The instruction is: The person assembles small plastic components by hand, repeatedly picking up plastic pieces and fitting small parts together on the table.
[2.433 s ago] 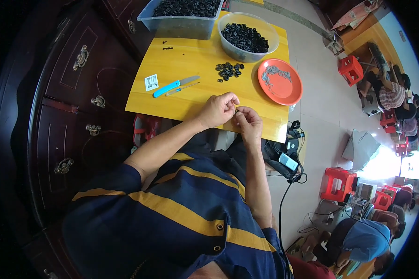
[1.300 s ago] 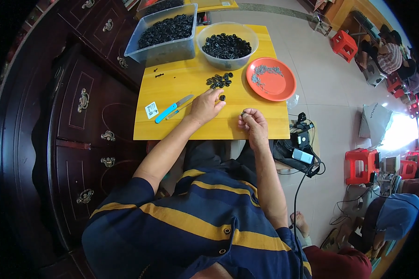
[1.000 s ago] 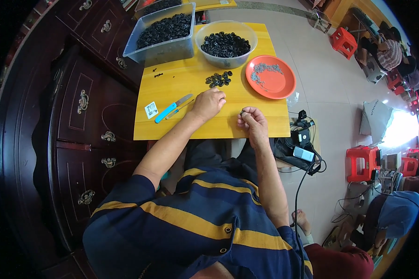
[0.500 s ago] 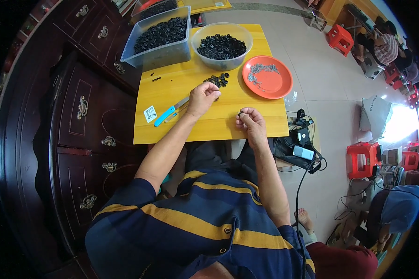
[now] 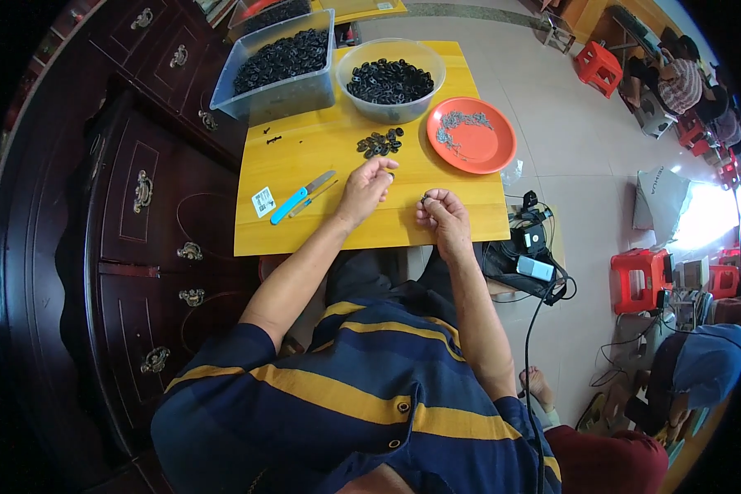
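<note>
My left hand (image 5: 365, 194) hovers over the middle of the yellow table, fingers bent together around a small black piece (image 5: 390, 174) at the fingertips. Closer to the table's front edge, my right hand (image 5: 445, 219) pinches a tiny dark part (image 5: 425, 200), mostly covered by thumb and finger. Just beyond my left hand lies a loose cluster of black oval pieces (image 5: 379, 143). An orange-red plate (image 5: 492, 155) with small silvery metal parts (image 5: 461, 125) sits to the far right of the cluster.
A clear round bowl (image 5: 393, 112) and a clear rectangular bin (image 5: 281, 105), both full of black pieces, stand at the back. A blue-handled knife (image 5: 288, 206), a thin tool (image 5: 313, 198) and a white label (image 5: 263, 202) lie left. Cables and a device (image 5: 536, 269) sit right of the table.
My left hand has shifted right and slightly nearer, uncovering the black oval cluster and the knife blade. My right hand stays almost in place, still pinching.
</note>
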`<control>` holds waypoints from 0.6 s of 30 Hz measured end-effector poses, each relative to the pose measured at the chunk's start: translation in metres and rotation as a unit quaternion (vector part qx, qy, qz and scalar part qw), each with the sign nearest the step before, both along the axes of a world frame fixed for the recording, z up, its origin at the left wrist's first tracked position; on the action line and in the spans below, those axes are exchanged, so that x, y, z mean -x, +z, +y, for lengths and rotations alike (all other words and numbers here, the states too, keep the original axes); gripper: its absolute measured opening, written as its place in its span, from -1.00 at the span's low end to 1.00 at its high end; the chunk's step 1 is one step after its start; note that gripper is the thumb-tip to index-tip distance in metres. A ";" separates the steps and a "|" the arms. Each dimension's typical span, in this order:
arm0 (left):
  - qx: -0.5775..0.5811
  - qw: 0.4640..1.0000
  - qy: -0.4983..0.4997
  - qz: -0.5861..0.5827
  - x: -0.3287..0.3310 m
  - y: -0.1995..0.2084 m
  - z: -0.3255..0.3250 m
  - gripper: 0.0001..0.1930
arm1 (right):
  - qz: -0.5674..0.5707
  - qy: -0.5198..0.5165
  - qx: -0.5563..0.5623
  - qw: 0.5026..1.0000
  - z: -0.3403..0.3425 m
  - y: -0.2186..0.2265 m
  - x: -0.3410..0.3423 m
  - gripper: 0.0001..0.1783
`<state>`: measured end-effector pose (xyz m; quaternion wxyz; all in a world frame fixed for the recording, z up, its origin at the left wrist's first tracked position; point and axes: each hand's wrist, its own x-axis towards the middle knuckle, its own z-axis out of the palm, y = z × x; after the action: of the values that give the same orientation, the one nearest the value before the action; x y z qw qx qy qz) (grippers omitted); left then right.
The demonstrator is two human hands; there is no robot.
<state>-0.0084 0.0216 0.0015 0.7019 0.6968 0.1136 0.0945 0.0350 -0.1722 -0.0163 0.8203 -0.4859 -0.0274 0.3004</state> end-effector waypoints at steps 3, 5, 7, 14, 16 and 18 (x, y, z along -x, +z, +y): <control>0.004 0.999 -0.027 0.018 0.007 0.003 -0.015 -0.81 | 0.003 -0.003 -0.001 1.000 -0.001 0.001 0.001 -0.86; 0.020 0.999 -0.033 0.018 0.009 0.003 -0.023 -0.81 | 0.002 -0.003 0.000 1.000 -0.001 0.001 0.000 -0.86; -0.018 0.999 -0.034 -0.001 0.010 -0.004 -0.026 -0.80 | 0.007 -0.006 0.003 1.000 -0.001 0.001 0.000 -0.86; -0.096 0.993 -0.045 -0.055 0.013 0.001 -0.028 -0.76 | 0.011 -0.005 0.000 1.000 0.000 0.003 0.002 -0.86; -0.116 0.991 -0.052 -0.047 0.013 0.002 -0.026 -0.76 | -0.002 -0.005 0.018 1.000 0.000 0.003 0.001 -0.86; -0.138 0.988 -0.059 -0.040 0.014 0.004 -0.025 -0.77 | 0.000 -0.005 0.019 1.000 0.000 0.003 0.002 -0.86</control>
<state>-0.0223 -0.0034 0.0051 0.6076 0.7879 0.0306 0.0954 0.0334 -0.1719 -0.0135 0.8123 -0.5017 -0.0189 0.2967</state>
